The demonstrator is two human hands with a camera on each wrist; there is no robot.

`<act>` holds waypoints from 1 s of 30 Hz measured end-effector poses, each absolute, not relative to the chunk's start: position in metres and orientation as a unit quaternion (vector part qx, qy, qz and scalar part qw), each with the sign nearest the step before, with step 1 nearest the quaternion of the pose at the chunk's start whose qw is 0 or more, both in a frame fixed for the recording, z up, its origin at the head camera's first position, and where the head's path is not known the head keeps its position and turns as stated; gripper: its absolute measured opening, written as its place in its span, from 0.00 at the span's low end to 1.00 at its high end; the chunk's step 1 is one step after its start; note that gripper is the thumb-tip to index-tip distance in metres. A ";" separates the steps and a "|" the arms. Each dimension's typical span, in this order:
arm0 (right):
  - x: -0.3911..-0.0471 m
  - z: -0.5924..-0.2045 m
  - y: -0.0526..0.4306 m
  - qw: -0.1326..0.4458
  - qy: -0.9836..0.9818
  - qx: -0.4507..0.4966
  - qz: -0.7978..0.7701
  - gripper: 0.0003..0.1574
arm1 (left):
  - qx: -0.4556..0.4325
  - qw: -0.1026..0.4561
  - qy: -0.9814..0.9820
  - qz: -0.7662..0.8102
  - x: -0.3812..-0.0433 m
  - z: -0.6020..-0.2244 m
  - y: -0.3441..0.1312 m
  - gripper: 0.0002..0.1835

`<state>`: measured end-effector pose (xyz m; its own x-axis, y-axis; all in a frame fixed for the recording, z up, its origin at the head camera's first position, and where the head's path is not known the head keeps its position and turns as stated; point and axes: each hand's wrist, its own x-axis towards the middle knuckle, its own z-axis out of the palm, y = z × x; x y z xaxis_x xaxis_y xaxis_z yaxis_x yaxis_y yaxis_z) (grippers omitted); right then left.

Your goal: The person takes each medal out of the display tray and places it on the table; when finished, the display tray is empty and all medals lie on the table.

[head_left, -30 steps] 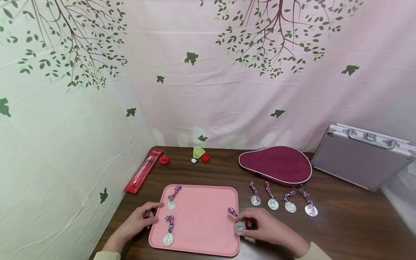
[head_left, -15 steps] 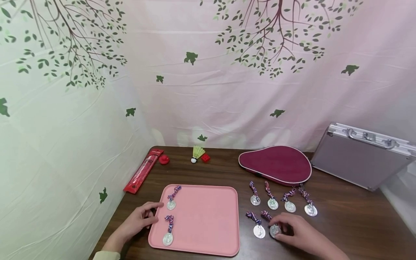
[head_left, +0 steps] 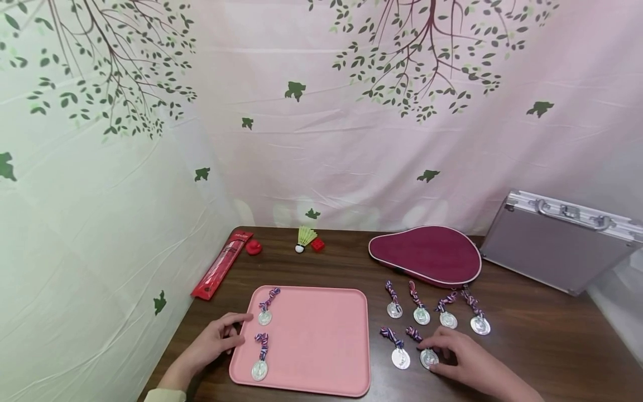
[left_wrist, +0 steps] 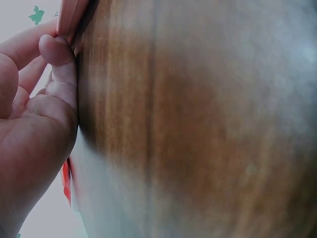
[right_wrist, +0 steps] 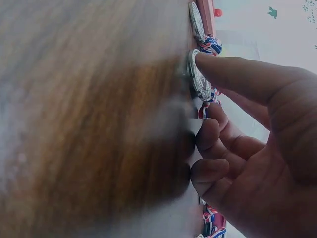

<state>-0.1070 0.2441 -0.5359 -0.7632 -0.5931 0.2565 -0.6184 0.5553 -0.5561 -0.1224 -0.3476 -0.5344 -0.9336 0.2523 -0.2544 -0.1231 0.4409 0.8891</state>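
Note:
My left hand (head_left: 216, 340) grips the left rim of a pink tray (head_left: 311, 340), thumb and index finger at its edge; the left wrist view shows the thumb (left_wrist: 57, 52) against the rim. Two silver medals with knotted striped ribbons lie on the tray, one upper left (head_left: 264, 317), one lower left (head_left: 259, 369). Right of the tray, my right hand (head_left: 459, 354) pinches the silver medal (head_left: 428, 359) at the table surface, its ribbon (head_left: 414, 333) pointing away. Another medal (head_left: 400, 358) lies just left of it. In the right wrist view, the thumb (right_wrist: 223, 67) touches the medal (right_wrist: 199, 82).
Several medals (head_left: 421, 315) lie in a row beyond my right hand. Behind them are a maroon paddle case (head_left: 427, 254) and a silver case (head_left: 557, 245). A red packet (head_left: 223, 265), red duck (head_left: 254, 247), yellow shuttlecock (head_left: 305, 239) and red block (head_left: 317, 244) lie at the back.
My right hand has moved from the tray's right edge, where it held a medal, to the table on the right. The medal under it has since shifted slightly right. The left hand stays put.

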 end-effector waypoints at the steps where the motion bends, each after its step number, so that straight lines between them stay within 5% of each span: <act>1: -0.107 -0.535 0.244 0.020 -0.882 0.343 0.323 0.21 | 0.041 0.178 0.831 0.526 -0.123 -0.535 -0.348 0.27; 11: -0.113 -0.520 0.199 0.066 -0.852 0.363 0.371 0.17 | 0.038 0.176 0.832 0.525 -0.124 -0.533 -0.348 0.27; 30: -0.113 -0.505 0.023 -0.010 -0.836 0.459 0.301 0.14 | 0.038 0.180 0.827 0.531 -0.122 -0.534 -0.348 0.27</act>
<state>-0.1129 0.0229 -0.5051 -0.5786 -0.7735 0.2589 -0.7611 0.3978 -0.5123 -0.1224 -0.3479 -0.5336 -0.9327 0.2529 -0.2572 -0.1285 0.4334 0.8920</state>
